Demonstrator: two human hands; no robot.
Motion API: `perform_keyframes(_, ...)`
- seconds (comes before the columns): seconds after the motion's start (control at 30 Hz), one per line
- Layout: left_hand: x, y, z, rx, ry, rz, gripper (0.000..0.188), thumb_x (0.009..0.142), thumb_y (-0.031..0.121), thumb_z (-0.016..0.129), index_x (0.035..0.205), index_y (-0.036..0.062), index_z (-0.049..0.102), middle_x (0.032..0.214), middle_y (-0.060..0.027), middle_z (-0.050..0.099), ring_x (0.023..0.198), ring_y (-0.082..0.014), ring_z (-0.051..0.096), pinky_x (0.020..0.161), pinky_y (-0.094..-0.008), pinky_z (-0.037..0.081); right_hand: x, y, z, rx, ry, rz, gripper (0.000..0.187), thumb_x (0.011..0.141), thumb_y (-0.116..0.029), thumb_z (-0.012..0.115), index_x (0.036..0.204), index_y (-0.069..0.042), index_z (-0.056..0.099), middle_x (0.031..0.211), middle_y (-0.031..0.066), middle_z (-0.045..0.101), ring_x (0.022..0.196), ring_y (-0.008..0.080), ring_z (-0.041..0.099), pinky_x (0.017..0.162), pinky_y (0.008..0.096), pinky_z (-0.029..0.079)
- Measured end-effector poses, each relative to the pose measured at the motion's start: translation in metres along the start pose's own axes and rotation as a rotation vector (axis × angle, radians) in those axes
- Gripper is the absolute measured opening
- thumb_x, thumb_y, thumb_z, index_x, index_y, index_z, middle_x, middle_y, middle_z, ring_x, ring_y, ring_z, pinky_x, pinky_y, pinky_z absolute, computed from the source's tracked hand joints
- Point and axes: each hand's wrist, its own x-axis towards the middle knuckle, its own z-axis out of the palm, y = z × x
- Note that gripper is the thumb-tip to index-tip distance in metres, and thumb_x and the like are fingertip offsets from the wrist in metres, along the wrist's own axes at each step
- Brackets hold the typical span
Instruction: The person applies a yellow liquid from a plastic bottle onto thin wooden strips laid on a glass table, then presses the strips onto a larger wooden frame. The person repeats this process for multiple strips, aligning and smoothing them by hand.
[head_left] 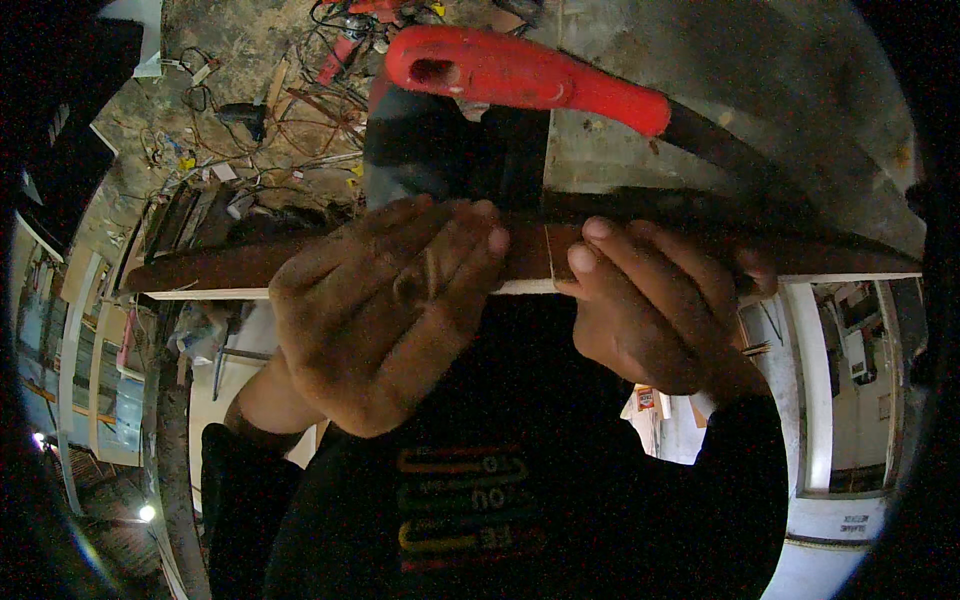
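A long brown wooden strip with a pale front edge runs from side to side in front of my chest. A thin light line crosses its face between my hands; whether it is a mark or a joint I cannot tell. My left hand grips the strip left of that line, its fingers bent over it. Just right of the line, my right hand holds it too, with fingertips on the face. The thumbs are largely hidden. Beyond the strip lies a tool with a red handle and a dark, curved blade.
Tangled cables, scraps and a red tool litter the stained floor at the far left. A grey surface spreads under the red-handled tool. Bright lamps shine at the lower left.
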Motion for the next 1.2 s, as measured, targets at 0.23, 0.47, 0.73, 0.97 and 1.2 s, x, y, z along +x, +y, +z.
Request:
perform_keyframes(0.23,-0.005,-0.001,0.011,0.038,0.168,-0.002,0.037,0.073,0.012,0.071,0.108,0.0016,0.074,0.106,-0.0114,0.075,0.090,-0.0259,0.073,0.079,-0.0387,0.062,0.005,-0.004,0.015,-0.101,0.100,0.054,0.026,0.083,-0.018,0.079,0.107,-0.024,0.069,0.107,-0.0077,0.074,0.105,0.0120,0.064,0.114,0.0427,0.025)
perform_keyframes(0.47,-0.012,0.015,-0.006,-0.017,0.065,-0.250,0.030,0.078,0.014,0.073,0.107,0.0071,0.068,0.105,-0.0109,0.068,0.097,-0.0340,0.068,0.076,-0.0448,0.058,0.028,-0.028,-0.009,-0.096,-0.022,0.087,0.040,0.081,-0.034,0.082,0.114,-0.014,0.070,0.112,0.0008,0.071,0.113,0.0243,0.062,0.116,0.0528,0.023)
perform_keyframes(0.73,-0.017,0.011,0.002,-0.003,0.086,-0.322,0.026,0.078,0.018,0.074,0.101,0.0070,0.070,0.105,-0.0140,0.068,0.101,-0.0362,0.067,0.081,-0.0480,0.058,0.070,-0.033,-0.009,-0.079,-0.262,-0.123,0.052,0.078,-0.037,0.082,0.117,-0.009,0.063,0.112,0.0087,0.065,0.115,0.0290,0.059,0.109,0.0518,0.030)
perform_keyframes(0.97,-0.049,-0.004,0.006,0.122,0.335,-0.270,0.034,0.078,0.021,0.073,0.110,0.0084,0.070,0.115,-0.0135,0.067,0.113,-0.0334,0.064,0.091,-0.0472,0.055,0.079,-0.041,-0.019,-0.050,-0.482,-0.004,0.050,0.073,-0.029,0.087,0.111,-0.008,0.064,0.108,0.0111,0.066,0.109,0.0337,0.061,0.100,0.0480,0.039)
perform_keyframes(1.2,-0.203,-0.071,-0.076,0.346,0.319,-0.583,0.053,0.078,0.031,0.083,0.126,0.0158,0.067,0.124,-0.0097,0.068,0.112,-0.0344,0.066,0.105,-0.0498,0.047,0.088,-0.063,-0.010,-0.029,-0.384,-0.042,0.059,0.083,-0.034,0.081,0.128,-0.003,0.058,0.120,0.0188,0.063,0.116,0.0381,0.060,0.100,0.0486,0.046)
